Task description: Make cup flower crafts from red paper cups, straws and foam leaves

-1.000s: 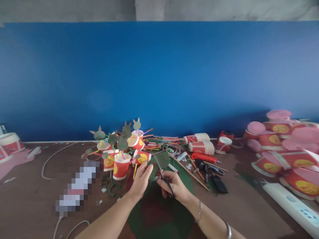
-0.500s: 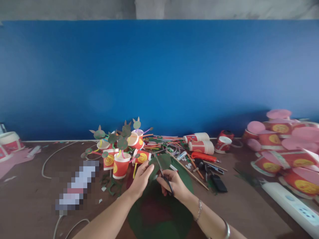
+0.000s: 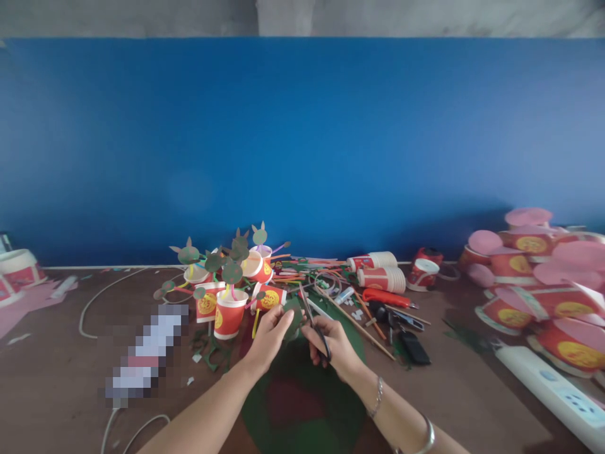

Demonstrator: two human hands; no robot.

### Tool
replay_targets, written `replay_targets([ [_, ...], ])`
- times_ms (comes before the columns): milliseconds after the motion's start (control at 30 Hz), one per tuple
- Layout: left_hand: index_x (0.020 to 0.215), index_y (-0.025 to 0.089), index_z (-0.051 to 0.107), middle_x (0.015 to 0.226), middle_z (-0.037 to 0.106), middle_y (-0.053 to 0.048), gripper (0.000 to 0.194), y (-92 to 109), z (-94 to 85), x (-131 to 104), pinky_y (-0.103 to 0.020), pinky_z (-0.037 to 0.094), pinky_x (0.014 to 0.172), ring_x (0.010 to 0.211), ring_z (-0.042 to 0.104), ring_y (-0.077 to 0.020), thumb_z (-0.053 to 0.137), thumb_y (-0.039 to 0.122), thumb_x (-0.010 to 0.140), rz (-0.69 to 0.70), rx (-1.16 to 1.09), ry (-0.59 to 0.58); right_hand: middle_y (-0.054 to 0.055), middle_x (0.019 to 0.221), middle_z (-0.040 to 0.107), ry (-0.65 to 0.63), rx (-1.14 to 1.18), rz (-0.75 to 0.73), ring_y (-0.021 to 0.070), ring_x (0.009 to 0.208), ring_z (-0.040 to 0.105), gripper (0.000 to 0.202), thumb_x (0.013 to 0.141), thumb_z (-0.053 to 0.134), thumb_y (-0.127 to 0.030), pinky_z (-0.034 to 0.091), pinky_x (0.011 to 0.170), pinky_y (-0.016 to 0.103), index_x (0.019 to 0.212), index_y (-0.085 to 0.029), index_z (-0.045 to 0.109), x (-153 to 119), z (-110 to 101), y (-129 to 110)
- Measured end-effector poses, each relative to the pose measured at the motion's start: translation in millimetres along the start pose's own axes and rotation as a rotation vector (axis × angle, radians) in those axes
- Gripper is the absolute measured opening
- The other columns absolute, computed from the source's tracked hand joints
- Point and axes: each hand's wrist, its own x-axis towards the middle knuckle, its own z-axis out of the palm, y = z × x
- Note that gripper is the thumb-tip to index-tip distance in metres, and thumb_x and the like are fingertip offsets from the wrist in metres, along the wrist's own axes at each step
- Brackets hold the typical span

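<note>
A small piece of green paper (image 3: pixel 293 310) is pinched between the thumb and fingers of my left hand (image 3: pixel 271 334). My right hand (image 3: pixel 331 343) is closed round the dark handles of the scissors (image 3: pixel 308 307), whose blades point up and away, just right of the paper. Beneath both hands lies a large dark green sheet (image 3: pixel 347 391) with a dark red patch in its middle. Red and white paper cups (image 3: pixel 230 318) with green animal-shaped cutouts (image 3: pixel 232 272) stand beyond my left hand.
Stacked cups (image 3: pixel 382 279), a red cutter (image 3: pixel 385 297), wooden sticks (image 3: pixel 363 328) and black keys (image 3: pixel 414 347) lie at the right. Farther right are pink-topped cups (image 3: pixel 515 265) and a white power strip (image 3: pixel 551 384). A blurred-out phone (image 3: pixel 146 353) with a cable lies left.
The green paper in my left hand now shows as a smaller piece. The scissors have shifted slightly right and stand clear of it.
</note>
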Motion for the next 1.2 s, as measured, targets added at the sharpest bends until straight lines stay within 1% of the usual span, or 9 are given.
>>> replay_targets([
  [100, 0.058, 0.017, 0.052, 0.048, 0.04, 0.006, 0.032, 1, -0.8, -1, -0.021, 0.027, 0.048, 0.048, 0.036, -0.009, 0.061, 0.044, 0.073, 0.05, 0.122, 0.0, -0.005, 0.042, 0.054, 0.042, 0.087, -0.064, 0.0085, 0.033, 0.048, 0.041, 0.07, 0.062, -0.053, 0.028, 0.03, 0.014, 0.082, -0.015, 0.055, -1, -1, -1],
  [200, 0.058, 0.017, 0.055, 0.055, 0.048, 0.003, 0.029, 2, -0.5, -3, -0.022, 0.031, 0.052, 0.053, 0.041, -0.0103, 0.063, 0.04, 0.072, 0.072, 0.139, -0.075, -0.005, 0.04, 0.051, 0.063, 0.138, -0.095, 0.0077, 0.032, 0.045, 0.04, 0.067, 0.064, -0.054, 0.027, 0.031, 0.015, 0.073, -0.016, 0.052, -1, -1, -1],
  [367, 0.071, 0.015, 0.064, 0.075, 0.064, -0.005, 0.024, 0, -1.0, -2, -0.026, 0.042, 0.062, 0.069, 0.056, -0.0168, 0.055, 0.037, 0.074, -0.134, -0.296, -0.033, -0.007, 0.039, 0.047, 0.145, 0.303, -0.065, 0.0061, 0.032, 0.039, 0.038, 0.068, 0.064, -0.052, 0.022, 0.031, 0.016, 0.069, -0.018, 0.047, 1, -1, 0],
  [467, 0.074, 0.015, 0.063, 0.079, 0.066, -0.005, 0.015, 0, -0.3, -2, -0.03, 0.045, 0.068, 0.07, 0.06, -0.0176, 0.06, 0.028, 0.066, -0.218, -0.47, -0.127, -0.008, 0.041, 0.043, 0.162, 0.461, -0.031, 0.0048, 0.035, 0.035, 0.039, 0.069, 0.064, -0.05, 0.021, 0.033, 0.016, 0.062, -0.019, 0.042, 2, -1, 2],
  [567, 0.083, 0.017, 0.063, 0.077, 0.066, -0.003, 0.022, 4, 5.2, -7, -0.031, 0.045, 0.075, 0.073, 0.061, -0.0173, 0.069, 0.024, 0.063, -0.191, -0.369, -0.199, -0.008, 0.042, 0.042, 0.158, 0.523, -0.005, 0.0049, 0.037, 0.035, 0.039, 0.069, 0.065, -0.049, 0.022, 0.034, 0.016, 0.062, -0.019, 0.041, 2, 1, 3],
  [667, 0.094, 0.017, 0.06, 0.081, 0.065, -0.003, 0.032, 9, 12.4, -13, -0.031, 0.045, 0.076, 0.078, 0.061, -0.0186, 0.071, 0.026, 0.065, -0.11, -0.237, -0.265, -0.008, 0.043, 0.044, 0.155, 0.458, -0.017, 0.0053, 0.036, 0.037, 0.037, 0.07, 0.064, -0.05, 0.022, 0.034, 0.016, 0.065, -0.019, 0.044, -1, 3, 2],
  [833, 0.073, 0.016, 0.055, 0.058, 0.054, 0.004, 0.02, 5, 14.1, -13, -0.022, 0.041, 0.056, 0.054, 0.05, -0.0095, 0.066, 0.032, 0.071, -0.027, -0.144, 0.008, -0.005, 0.043, 0.05, 0.057, 0.251, -0.109, 0.0082, 0.038, 0.045, 0.036, 0.072, 0.062, -0.051, 0.027, 0.035, 0.018, 0.071, -0.018, 0.049, -6, 7, -1],
  [1000, 0.071, 0.015, 0.055, 0.059, 0.056, 0.003, 0.022, 1, 9.9, -8, -0.023, 0.044, 0.058, 0.057, 0.054, -0.011, 0.065, 0.035, 0.071, 0.007, -0.184, 0.175, -0.002, 0.054, 0.057, -0.047, 0.101, -0.163, 0.0107, 0.048, 0.051, 0.037, 0.071, 0.063, -0.051, 0.034, 0.041, 0.019, 0.081, -0.018, 0.052, -9, 12, -1],
  [1200, 0.074, 0.016, 0.055, 0.063, 0.059, 0.002, 0.024, 4, 13.0, -10, -0.022, 0.047, 0.055, 0.058, 0.058, -0.0121, 0.069, 0.034, 0.067, -0.058, -0.238, 0.227, -0.002, 0.055, 0.056, -0.091, -0.011, -0.167, 0.0104, 0.051, 0.05, 0.036, 0.072, 0.063, -0.05, 0.037, 0.046, 0.021, 0.076, -0.017, 0.052, -13, 18, -3],
])
